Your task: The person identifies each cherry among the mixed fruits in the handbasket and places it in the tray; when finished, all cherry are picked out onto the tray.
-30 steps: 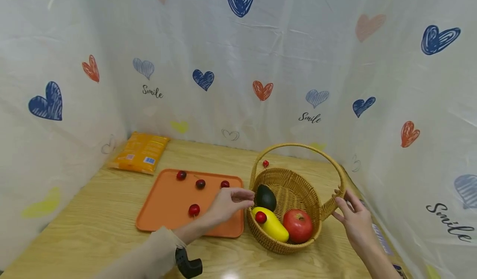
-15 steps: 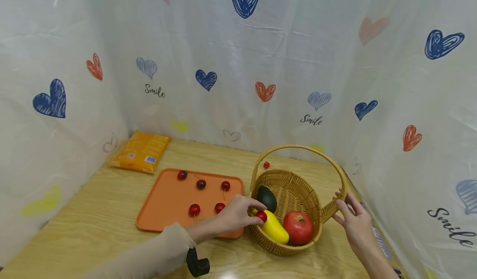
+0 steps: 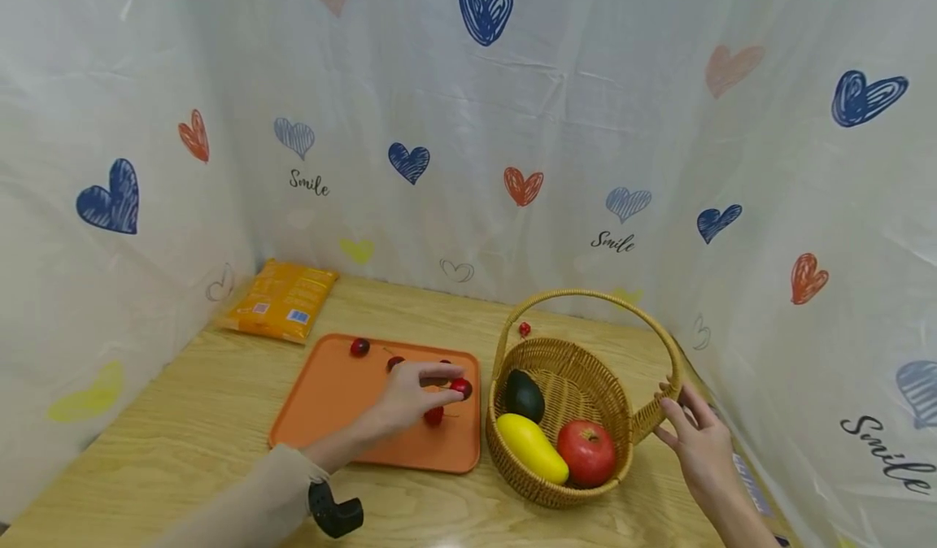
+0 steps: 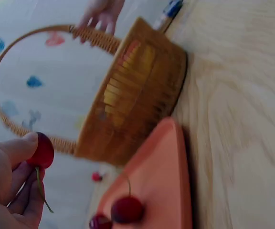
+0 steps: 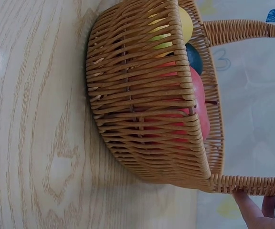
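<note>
My left hand [image 3: 406,397] pinches a red cherry [image 3: 460,389] between thumb and fingers, above the right part of the orange tray [image 3: 322,402]. In the left wrist view the stem of this cherry [image 4: 43,151] hangs down. Several other cherries lie on the tray, one near its far left corner [image 3: 359,347]; my hand partly hides some. My right hand [image 3: 703,450] holds the handle [image 3: 654,414] of the wicker basket [image 3: 554,495] low on its right side. Inside the basket are a yellow mango [image 3: 530,448], a dark green avocado [image 3: 524,396] and a red pomegranate [image 3: 587,453].
An orange packet [image 3: 281,300] lies at the table's back left. Behind the basket sits a small red fruit [image 3: 525,329]. A flat printed item [image 3: 750,483] lies along the right edge. A heart-patterned curtain [image 3: 439,125] encloses the wooden table [image 3: 183,450].
My left hand took hold of the cherry that lay on the mango and carried it left, out of the basket and over the tray. My right hand stays on the handle.
</note>
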The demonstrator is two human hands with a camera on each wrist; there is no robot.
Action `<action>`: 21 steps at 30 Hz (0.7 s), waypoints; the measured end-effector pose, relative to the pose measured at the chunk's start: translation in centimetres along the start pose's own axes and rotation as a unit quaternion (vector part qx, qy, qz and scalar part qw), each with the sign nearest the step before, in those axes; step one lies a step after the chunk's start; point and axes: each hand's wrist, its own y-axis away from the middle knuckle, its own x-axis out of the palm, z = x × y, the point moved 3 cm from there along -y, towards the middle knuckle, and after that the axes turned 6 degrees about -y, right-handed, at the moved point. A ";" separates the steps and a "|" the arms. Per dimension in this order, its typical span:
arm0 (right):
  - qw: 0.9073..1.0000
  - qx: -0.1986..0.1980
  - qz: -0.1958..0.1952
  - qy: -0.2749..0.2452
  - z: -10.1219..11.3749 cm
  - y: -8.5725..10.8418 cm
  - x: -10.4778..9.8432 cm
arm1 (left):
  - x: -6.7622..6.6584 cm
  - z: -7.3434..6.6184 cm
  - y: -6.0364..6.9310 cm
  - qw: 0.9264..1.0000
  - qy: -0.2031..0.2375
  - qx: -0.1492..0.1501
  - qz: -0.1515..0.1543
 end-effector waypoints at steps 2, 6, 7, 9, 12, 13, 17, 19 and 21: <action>1.000 -0.001 0.002 -0.006 0.0 0.0 0.0 | -1.7 1.1 0.6 0.999 -0.009 -0.020 -0.024; 1.000 -0.003 0.002 -0.012 -0.1 0.0 -0.1 | -5.2 3.2 2.3 0.996 -0.018 -0.063 -0.064; 1.000 -0.002 0.000 -0.011 -0.1 -0.1 -0.1 | -6.0 3.7 2.8 0.995 -0.020 -0.072 -0.072; 1.000 0.001 -0.002 -0.008 -0.1 -0.1 -0.1 | -7.6 4.5 3.7 0.992 -0.027 -0.089 -0.087; 1.000 0.004 -0.006 0.001 -0.1 -0.1 -0.2 | -9.5 5.4 4.9 0.987 -0.046 -0.109 -0.106; 1.000 0.006 -0.008 0.001 -0.1 -0.1 -0.2 | -10.0 5.7 5.3 0.986 -0.052 -0.117 -0.110; 1.000 0.005 -0.005 0.005 -0.1 -0.1 -0.2 | -11.1 6.8 6.3 0.980 -0.085 -0.138 -0.117; 1.000 0.002 -0.003 0.002 0.0 0.0 -0.1 | -11.3 7.4 6.7 0.978 -0.100 -0.141 -0.115; 1.000 -0.002 -0.001 0.002 0.0 0.0 0.0 | -11.4 8.2 6.9 0.977 -0.113 -0.142 -0.111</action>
